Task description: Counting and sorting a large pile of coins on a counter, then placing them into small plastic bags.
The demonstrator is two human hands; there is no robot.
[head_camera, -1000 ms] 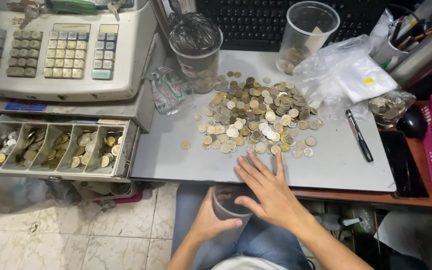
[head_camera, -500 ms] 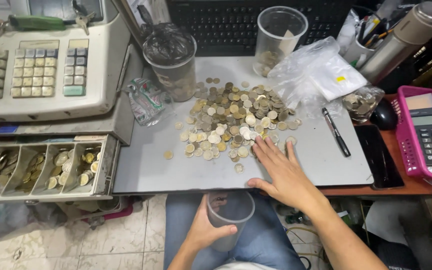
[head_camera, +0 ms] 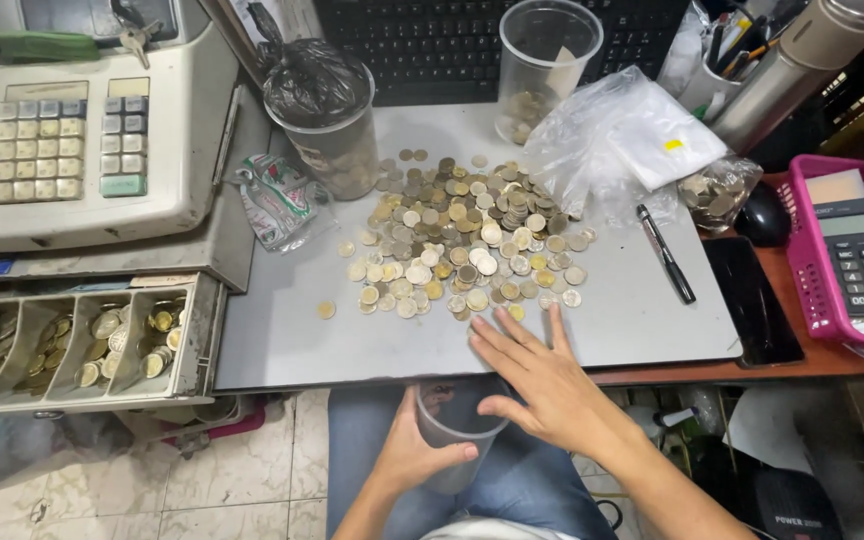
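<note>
Head view, looking down on a coin pile (head_camera: 462,235) spread over the grey surface (head_camera: 282,340). Left hand (head_camera: 412,450) wrapped around a clear plastic cup (head_camera: 452,425), parked just below the near edge of the surface, under the pile. Right hand (head_camera: 542,385) open and flat, holding nothing, fingertips at the near rim of the pile. Probably best to keep that cup mouth tight against the edge, right under the sweep line, and drag small batches, not a big heap. Worth watching the stray coin (head_camera: 325,310) off to the pile's left, near the cash drawer (head_camera: 82,345).
</note>
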